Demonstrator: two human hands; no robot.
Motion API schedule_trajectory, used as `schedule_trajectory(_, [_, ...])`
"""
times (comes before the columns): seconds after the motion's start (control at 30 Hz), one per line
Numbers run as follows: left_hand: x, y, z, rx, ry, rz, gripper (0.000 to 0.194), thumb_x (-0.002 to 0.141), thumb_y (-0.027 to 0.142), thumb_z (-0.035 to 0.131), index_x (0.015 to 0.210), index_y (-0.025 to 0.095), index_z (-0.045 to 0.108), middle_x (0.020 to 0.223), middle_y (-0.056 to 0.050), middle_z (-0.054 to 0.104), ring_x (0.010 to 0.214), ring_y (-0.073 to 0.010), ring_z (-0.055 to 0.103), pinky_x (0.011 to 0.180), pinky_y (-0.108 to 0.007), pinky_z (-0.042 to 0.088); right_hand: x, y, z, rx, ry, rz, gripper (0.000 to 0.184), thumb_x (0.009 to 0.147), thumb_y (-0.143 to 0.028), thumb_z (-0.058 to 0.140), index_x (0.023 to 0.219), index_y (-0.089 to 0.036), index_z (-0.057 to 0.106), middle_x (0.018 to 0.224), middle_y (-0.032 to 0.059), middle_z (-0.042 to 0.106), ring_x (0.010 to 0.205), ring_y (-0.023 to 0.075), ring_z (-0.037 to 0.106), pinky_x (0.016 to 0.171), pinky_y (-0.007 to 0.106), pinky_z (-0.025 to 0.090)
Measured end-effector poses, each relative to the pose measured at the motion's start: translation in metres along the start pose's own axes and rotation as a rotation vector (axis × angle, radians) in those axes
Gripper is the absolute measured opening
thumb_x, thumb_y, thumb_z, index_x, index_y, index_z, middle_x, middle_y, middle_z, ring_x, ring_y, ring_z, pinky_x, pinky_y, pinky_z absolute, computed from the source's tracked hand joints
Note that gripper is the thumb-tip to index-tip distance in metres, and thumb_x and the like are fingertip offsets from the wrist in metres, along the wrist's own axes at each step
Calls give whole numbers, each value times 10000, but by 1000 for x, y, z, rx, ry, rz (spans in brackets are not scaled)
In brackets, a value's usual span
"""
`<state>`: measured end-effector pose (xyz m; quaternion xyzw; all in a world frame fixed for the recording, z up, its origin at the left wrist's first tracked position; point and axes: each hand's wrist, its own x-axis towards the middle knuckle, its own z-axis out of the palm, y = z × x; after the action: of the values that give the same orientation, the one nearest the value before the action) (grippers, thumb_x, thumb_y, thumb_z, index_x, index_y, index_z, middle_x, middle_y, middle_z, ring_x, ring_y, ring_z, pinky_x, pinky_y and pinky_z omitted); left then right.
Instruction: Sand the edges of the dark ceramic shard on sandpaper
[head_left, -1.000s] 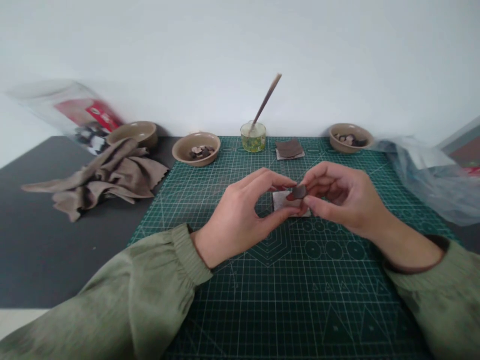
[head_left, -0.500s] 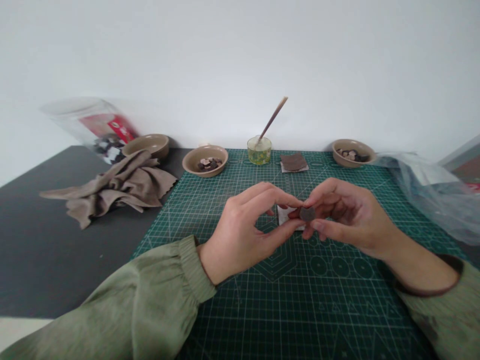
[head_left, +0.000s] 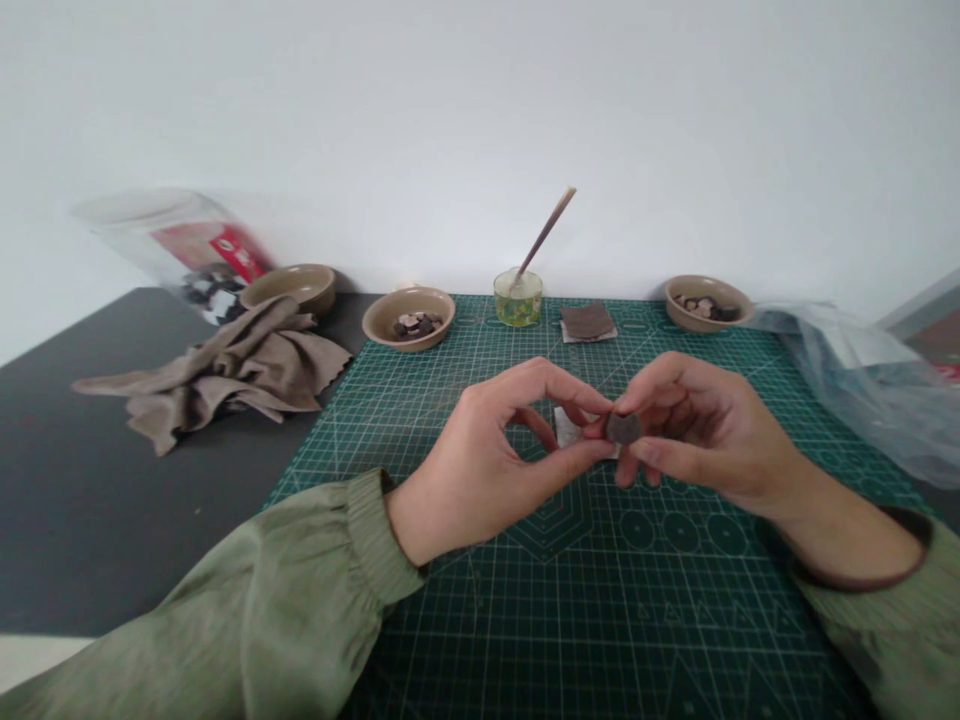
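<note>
A small dark brown disc [head_left: 623, 428] is pinched at the middle of the mat, with its material unclear. My right hand [head_left: 697, 430] grips it between thumb and forefinger. My left hand [head_left: 495, 450] meets its left edge with the fingertips and thumb, so both hands hold it. Below the disc lies a white paper square [head_left: 568, 428], mostly hidden by my fingers. The green cutting mat [head_left: 675, 590] spreads under my hands.
Along the mat's far edge stand a tan bowl of small discs [head_left: 409, 318], a glass jar with a stick [head_left: 517, 299], a sandpaper square on paper [head_left: 587, 321] and another bowl of discs [head_left: 706, 302]. A crumpled cloth [head_left: 225, 375] lies left.
The disc and both hands have shifted slightly right. The view has tilted, so the table sits a little lower in the picture than a second ago. The disc stays held.
</note>
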<state>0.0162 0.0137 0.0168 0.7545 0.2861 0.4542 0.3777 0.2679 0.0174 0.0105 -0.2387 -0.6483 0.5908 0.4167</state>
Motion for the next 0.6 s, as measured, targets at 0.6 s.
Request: schedule_trajectory(0.6, [-1, 2, 0, -57, -6, -20, 243, 932, 254, 917, 1138, 202, 799, 1081, -81, 806, 961, -204, 786, 720, -289, 647, -2, 1, 0, 13, 0, 30, 312, 925, -185, 936, 1167, -245, 748, 918, 36, 870, 685, 194, 846, 554, 223, 644])
